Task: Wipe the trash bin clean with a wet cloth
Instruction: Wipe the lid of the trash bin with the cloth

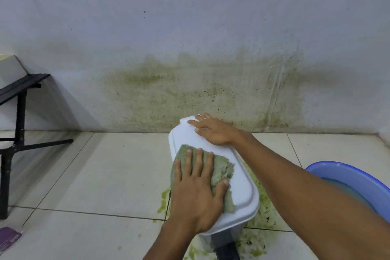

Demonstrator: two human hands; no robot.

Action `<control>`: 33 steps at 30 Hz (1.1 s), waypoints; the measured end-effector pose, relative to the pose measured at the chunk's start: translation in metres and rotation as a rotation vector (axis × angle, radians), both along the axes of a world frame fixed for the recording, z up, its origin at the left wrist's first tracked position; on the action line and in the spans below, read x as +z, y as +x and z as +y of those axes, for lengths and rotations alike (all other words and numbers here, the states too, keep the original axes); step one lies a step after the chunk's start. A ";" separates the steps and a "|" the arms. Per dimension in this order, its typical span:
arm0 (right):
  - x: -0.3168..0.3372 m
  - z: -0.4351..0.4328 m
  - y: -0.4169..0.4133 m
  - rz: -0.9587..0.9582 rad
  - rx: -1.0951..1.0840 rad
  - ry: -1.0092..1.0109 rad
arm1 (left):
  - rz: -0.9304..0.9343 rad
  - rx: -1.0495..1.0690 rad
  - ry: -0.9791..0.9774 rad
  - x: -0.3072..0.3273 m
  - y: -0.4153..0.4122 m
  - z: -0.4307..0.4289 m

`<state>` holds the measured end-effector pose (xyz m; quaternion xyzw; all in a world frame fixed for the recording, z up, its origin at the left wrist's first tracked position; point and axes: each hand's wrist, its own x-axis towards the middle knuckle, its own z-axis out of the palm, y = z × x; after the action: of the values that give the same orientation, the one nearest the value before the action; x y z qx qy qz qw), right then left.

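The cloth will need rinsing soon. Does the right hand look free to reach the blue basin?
Probably yes: the right hand only rests flat on the bin lid, holding nothing, and the blue basin sits open beside that forearm with nothing between.

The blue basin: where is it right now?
In the head view the blue basin sits on the floor at the right edge, right of the trash bin and partly hidden behind the right forearm; it holds cloudy water.

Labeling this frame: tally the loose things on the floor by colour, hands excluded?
White: 1, trash bin
Green: 1, cloth on its lid
Blue: 1, basin
Black: 1, metal stand
Purple: 1, flat item
Total: 5
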<state>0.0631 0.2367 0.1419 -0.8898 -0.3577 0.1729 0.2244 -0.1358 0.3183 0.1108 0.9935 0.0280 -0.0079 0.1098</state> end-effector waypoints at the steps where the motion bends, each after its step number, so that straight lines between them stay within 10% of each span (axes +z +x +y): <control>1: -0.003 0.006 0.004 -0.038 0.027 -0.050 | -0.010 0.000 -0.002 -0.001 -0.004 -0.001; 23: -0.015 -0.105 -0.048 -0.205 -0.638 -0.254 | 0.022 -0.137 -0.051 0.004 0.039 -0.003; 33: -0.029 -0.124 -0.042 -0.303 -0.276 -0.139 | -0.029 -0.121 -0.011 0.006 -0.008 -0.029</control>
<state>0.0209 0.1130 0.1129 -0.9594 -0.2496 0.0290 0.1280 -0.1433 0.2890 0.1167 0.9928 -0.0337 -0.0002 0.1151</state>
